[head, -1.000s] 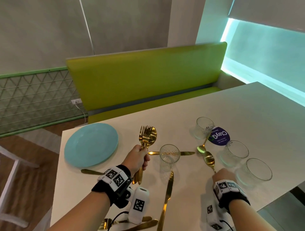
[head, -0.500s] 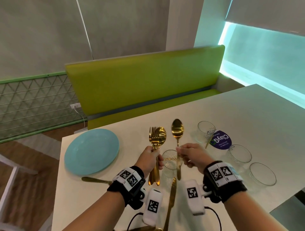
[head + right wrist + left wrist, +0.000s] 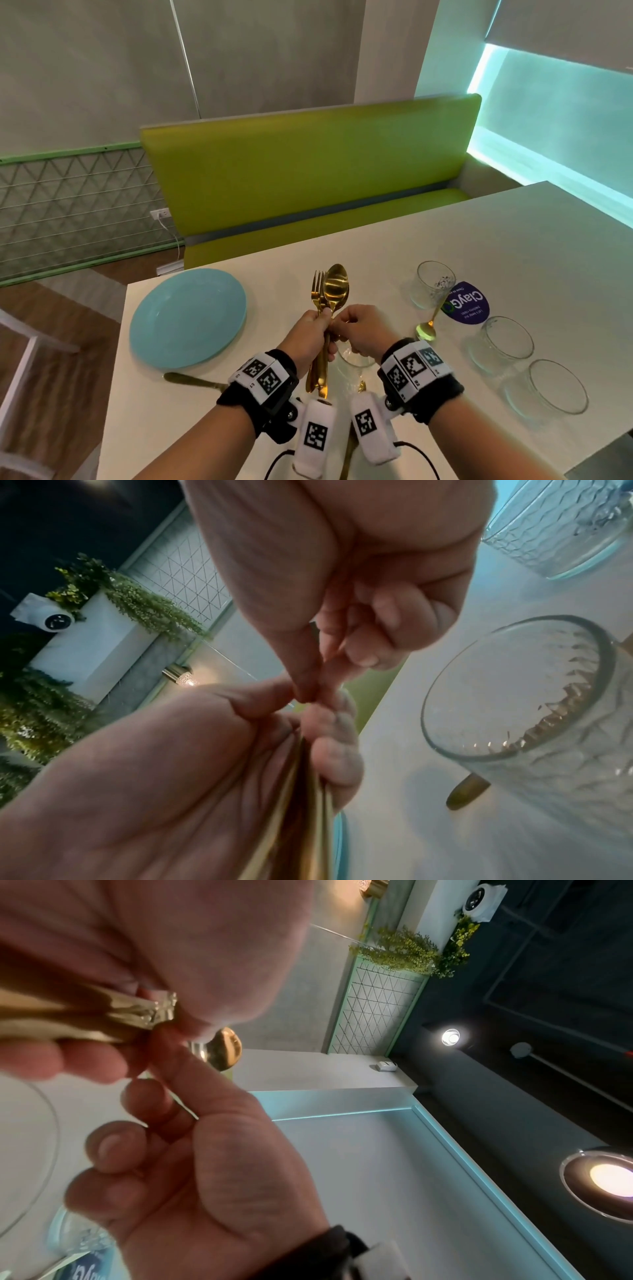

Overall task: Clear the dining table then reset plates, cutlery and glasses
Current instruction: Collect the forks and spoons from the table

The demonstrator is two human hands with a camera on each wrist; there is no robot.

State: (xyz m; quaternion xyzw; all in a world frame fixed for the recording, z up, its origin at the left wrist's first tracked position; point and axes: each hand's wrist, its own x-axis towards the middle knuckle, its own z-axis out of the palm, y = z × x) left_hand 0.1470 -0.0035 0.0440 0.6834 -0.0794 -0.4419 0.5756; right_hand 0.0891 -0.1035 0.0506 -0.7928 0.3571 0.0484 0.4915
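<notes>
My left hand point(image 3: 318, 330) grips a bundle of gold cutlery point(image 3: 330, 291) upright above the white table point(image 3: 479, 246), fork tines and spoon bowls on top. My right hand point(image 3: 339, 323) meets it, thumb and forefinger pinching the handle of a gold spoon set against the bundle. The right wrist view shows that pinch point(image 3: 308, 693) just above the handles point(image 3: 308, 804) in my left palm. A light blue plate point(image 3: 188, 317) lies at the left. One glass point(image 3: 352, 363) stands under my hands, three more glasses point(image 3: 433, 284) at the right.
A gold spoon point(image 3: 426, 330) lies beside a purple round sticker point(image 3: 466, 303). One gold knife point(image 3: 191, 380) lies below the plate, another point(image 3: 349, 455) between my wrists. A green bench point(image 3: 308, 178) runs along the table's far side.
My right hand lifted a gold spoon from the table at the right, carried it left and brought it against the bundle in my left hand. The left hand rose slightly.
</notes>
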